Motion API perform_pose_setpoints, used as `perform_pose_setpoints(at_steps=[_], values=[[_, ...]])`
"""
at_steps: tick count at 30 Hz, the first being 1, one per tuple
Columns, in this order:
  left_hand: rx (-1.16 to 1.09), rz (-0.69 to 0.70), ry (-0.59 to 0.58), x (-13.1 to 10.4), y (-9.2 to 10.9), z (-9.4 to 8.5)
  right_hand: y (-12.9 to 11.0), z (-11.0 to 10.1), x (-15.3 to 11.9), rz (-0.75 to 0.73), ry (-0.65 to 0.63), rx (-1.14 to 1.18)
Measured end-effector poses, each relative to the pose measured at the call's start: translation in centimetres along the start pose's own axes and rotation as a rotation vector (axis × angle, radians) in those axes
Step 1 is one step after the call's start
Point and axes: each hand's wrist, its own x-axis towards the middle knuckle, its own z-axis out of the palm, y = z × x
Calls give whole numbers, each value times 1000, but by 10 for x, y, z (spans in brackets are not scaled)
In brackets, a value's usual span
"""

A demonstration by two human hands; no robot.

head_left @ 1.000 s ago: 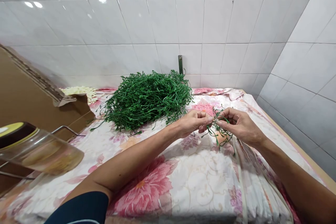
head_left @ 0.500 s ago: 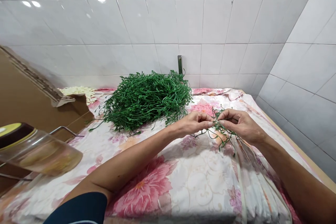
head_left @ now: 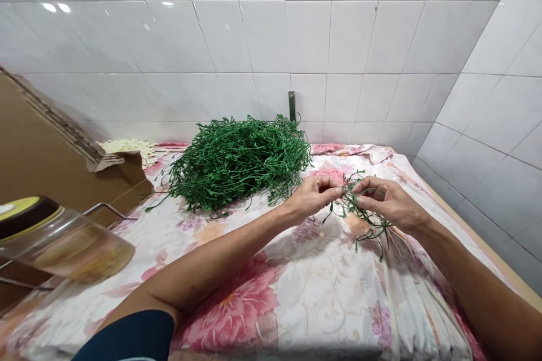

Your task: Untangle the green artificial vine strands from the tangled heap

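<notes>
My left hand [head_left: 317, 196] is closed in a pinch, thumb against forefinger, on the left side of a few thin green artificial stems [head_left: 349, 198]. Facing it, my right hand [head_left: 385, 200] pinches the same stems from the right, its fingers curled. Loose stem ends with small knobby tips hang below and behind my right hand, over the cloth. To the left, apart from both hands, a big heap of green artificial stems [head_left: 241, 163] lies tangled on the flowered cloth [head_left: 322, 293]. Exactly which stem each fingertip grips is hidden.
At the left stand an open cardboard box [head_left: 42, 124] and a clear jar [head_left: 80, 242] with a yellow and brown lid. Pale yellow pieces [head_left: 131, 149] lie behind the box. A tiled wall [head_left: 266, 39] closes off the back, with a small metal strip [head_left: 292, 106] against it.
My hands have drawn slightly apart, the left one shifting a little leftward. The stems between them now spread wider, with more ends showing below my right hand. The heap is unchanged.
</notes>
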Motion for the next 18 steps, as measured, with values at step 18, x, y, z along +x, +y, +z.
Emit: perform_pose_setpoints(at_steps=[18], values=[[201, 40, -44, -5, 5, 3, 2, 4, 2, -18, -5, -42]])
